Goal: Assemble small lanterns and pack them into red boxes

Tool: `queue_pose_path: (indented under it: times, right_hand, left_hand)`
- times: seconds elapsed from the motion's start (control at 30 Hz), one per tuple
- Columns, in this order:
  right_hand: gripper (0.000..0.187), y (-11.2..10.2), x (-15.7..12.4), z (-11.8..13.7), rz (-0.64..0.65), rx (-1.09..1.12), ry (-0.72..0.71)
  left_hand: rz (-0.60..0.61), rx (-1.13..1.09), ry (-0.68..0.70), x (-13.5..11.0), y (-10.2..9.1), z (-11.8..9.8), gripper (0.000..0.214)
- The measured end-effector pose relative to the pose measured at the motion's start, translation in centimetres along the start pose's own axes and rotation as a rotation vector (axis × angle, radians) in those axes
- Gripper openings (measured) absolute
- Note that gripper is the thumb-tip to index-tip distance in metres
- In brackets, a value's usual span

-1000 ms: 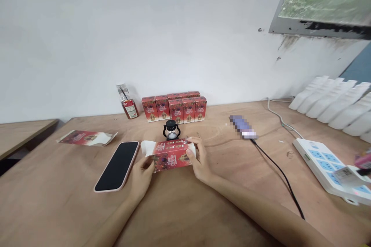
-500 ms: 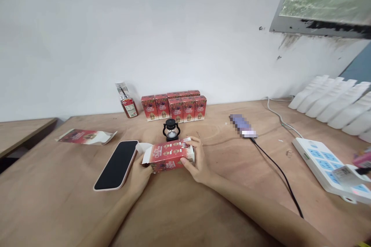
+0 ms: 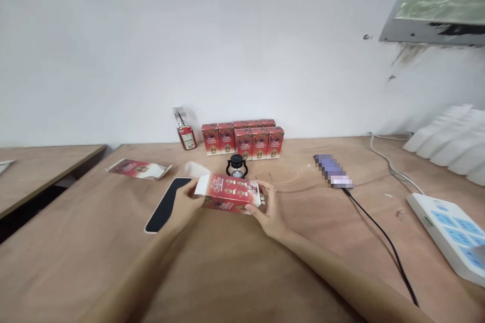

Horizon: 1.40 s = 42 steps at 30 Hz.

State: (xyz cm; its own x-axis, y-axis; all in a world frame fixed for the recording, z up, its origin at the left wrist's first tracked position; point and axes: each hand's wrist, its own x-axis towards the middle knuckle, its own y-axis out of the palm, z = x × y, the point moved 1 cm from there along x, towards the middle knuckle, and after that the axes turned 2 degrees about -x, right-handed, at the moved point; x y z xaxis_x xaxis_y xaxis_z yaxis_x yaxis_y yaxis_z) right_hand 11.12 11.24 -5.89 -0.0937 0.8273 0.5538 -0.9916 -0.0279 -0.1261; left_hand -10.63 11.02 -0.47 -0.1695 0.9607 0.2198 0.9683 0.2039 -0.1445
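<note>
Both of my hands hold a small red printed carton [image 3: 229,194] lying on its side just above the wooden table [image 3: 235,267]. My left hand [image 3: 183,204] grips its left end, where a white flap stands open. Fingers of my right hand [image 3: 267,212] are wrapped round the right end. Right behind the carton stands a tiny black lantern [image 3: 237,167]. A black phone [image 3: 167,204] lies face up under my left hand.
A row of several closed red cartons [image 3: 244,139] and a small bottle [image 3: 185,133] stand against the wall. A flattened carton [image 3: 139,168] lies at the left. At the right are a blurred device [image 3: 333,172] with a black cable and a white power strip [image 3: 450,229].
The carton has been turned and lifted slightly between my hands, its open flap now pointing up left. The camera has swung to the left, so everything sits further right in view.
</note>
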Motion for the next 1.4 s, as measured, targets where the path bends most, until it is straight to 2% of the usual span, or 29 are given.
queue_pose_path:
  times: [0.13,0.23,0.3,0.43,0.5,0.6,0.67,0.73,0.87,1.03,1.23,1.33,1.4]
  right_hand:
    - [0.074,0.5,-0.2,-0.1,0.080,-0.064,-0.044]
    - [0.074,0.6,-0.1,0.1,0.130,-0.119,-0.094]
    - [0.066,0.4,0.1,0.1,0.131,-0.113,-0.085]
    - [0.057,-0.1,0.2,-0.2,0.060,-0.001,0.029]
    - [0.058,-0.2,0.2,-0.7,-0.010,0.057,0.096]
    - [0.056,-0.2,0.3,-1.4,-0.186,0.170,0.205]
    - [0.054,-0.2,0.5,-1.6,-0.283,0.220,0.258]
    - [0.050,-0.1,0.7,-1.5,-0.329,0.243,0.276]
    - [0.053,0.0,0.8,-0.8,-0.349,0.266,0.261]
    - [0.057,0.1,0.7,-0.7,-0.297,0.338,0.293]
    - [0.048,0.1,0.4,-2.1,-0.287,0.430,0.335]
    - [0.042,0.1,0.3,-2.7,-0.266,0.491,0.335]
    - [0.040,0.1,0.4,-2.7,-0.283,0.527,0.327]
  left_hand:
    - [0.176,0.226,0.228,1.9,-2.5,-5.6,0.034]
    - [0.253,0.276,0.349,2.5,-4.1,-9.8,0.034]
    - [0.173,0.235,0.395,2.6,-4.9,-11.8,0.028]
    - [-0.178,0.113,0.498,3.0,-5.5,-13.3,0.016]
    - [-0.295,0.111,0.508,3.4,-5.2,-13.1,0.016]
    - [-0.361,0.190,0.457,4.4,-4.7,-12.0,0.025]
    - [-0.362,0.292,0.427,5.3,-4.2,-10.7,0.031]
    - [-0.310,0.425,0.419,6.3,-3.5,-9.0,0.033]
    - [-0.131,0.691,0.426,7.9,-1.4,-5.5,0.031]
    - [-0.073,0.902,0.413,8.2,0.5,-3.0,0.031]
    - [-0.070,1.015,0.372,8.1,1.1,-1.7,0.032]
    - [-0.135,0.966,0.473,7.9,1.4,-2.0,0.036]
    - [-0.139,0.841,0.558,7.3,1.9,-2.9,0.030]
